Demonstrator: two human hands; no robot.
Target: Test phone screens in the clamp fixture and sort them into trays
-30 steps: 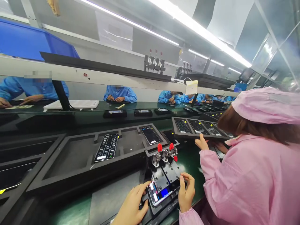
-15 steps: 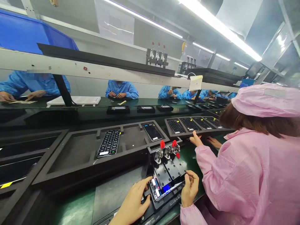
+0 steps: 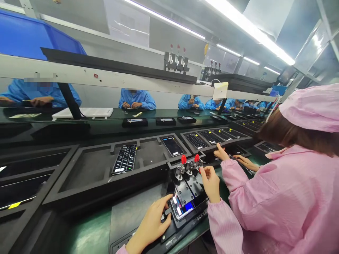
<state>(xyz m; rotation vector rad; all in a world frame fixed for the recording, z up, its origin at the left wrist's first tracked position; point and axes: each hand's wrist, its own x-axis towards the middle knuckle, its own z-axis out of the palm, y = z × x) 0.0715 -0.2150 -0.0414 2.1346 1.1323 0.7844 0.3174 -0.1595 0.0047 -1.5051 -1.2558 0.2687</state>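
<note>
A black test fixture [image 3: 185,220] stands at the near table edge, with a lit phone [image 3: 182,209] lying under its black plates. Red-handled toggle clamps [image 3: 183,160] stand at the fixture's back. My left hand [image 3: 153,222] grips the fixture's left edge beside the phone, forefinger on top and thumb below. My right hand [image 3: 211,181] is raised at the rightmost clamp, fingers curled round its handle, which they mostly hide.
A black foam tray [image 3: 92,173] behind the fixture holds a keypad-screen phone [image 3: 124,159] and a dark phone [image 3: 172,146]. A co-worker in pink [image 3: 286,183] sits close on the right, hands at another tray [image 3: 212,137]. People in blue work across the conveyor.
My right hand left the phone's right edge and rose to the rightmost clamp handle. My left hand stayed on the fixture's left edge. The co-worker's tray slid forward onto the line.
</note>
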